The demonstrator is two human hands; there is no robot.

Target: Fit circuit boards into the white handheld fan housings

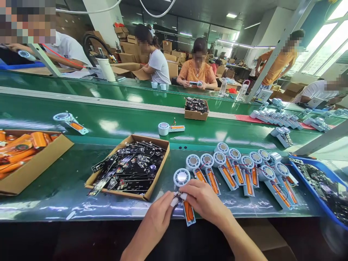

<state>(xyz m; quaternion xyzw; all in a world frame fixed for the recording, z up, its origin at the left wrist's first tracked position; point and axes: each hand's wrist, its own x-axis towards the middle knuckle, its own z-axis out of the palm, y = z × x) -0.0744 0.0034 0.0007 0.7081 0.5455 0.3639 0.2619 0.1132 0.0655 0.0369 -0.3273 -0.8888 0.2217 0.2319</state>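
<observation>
A light-blue handheld fan (182, 177) lies at the bench's front edge, its round head away from me and an orange battery (189, 213) in its open handle. Over the handle, my left hand (160, 210) and my right hand (202, 199) meet with pinched fingertips. White covers show on some fingertips. A small piece between the fingers is mostly hidden, and I cannot make out what it is. To the right, several similar open fans (248, 163) with orange batteries and red wires lie in a cluster.
Left of my hands stands a cardboard box (159, 175) of black circuit boards; farther left, a box (40, 163) of orange batteries. A blue tray (320, 197) of boards sits at right. Beyond runs a green conveyor (122, 125) carrying fans. Co-workers sit across it.
</observation>
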